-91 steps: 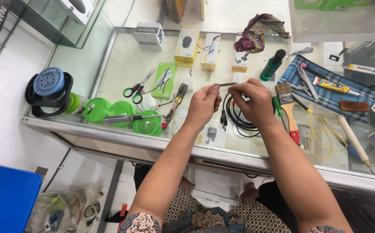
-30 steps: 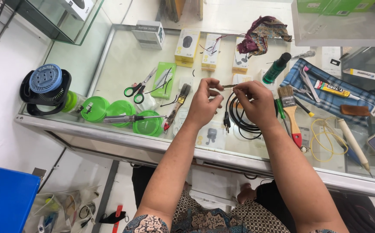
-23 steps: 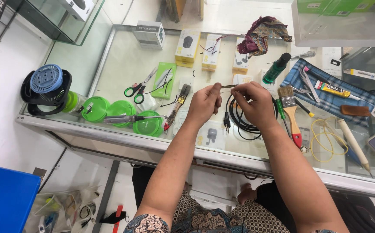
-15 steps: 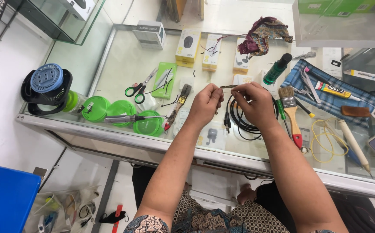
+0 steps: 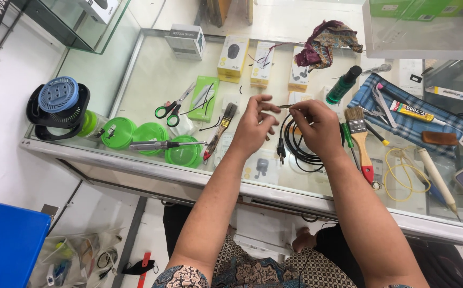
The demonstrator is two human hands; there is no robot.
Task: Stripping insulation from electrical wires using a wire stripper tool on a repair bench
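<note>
Glass counter point(image 5: 151, 80), two hands, left hand point(image 5: 254, 124) and right hand point(image 5: 316, 125) pinching one thin wire end point(image 5: 284, 106), three green lids point(image 5: 151, 140)

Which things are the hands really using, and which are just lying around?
In use:
left hand and right hand, pinching the end of a thin wire
black cable coil with its plug

Just lying about:
scissors
paintbrush
green lids
screwdriver
yellow boxes
patterned cloth
</note>
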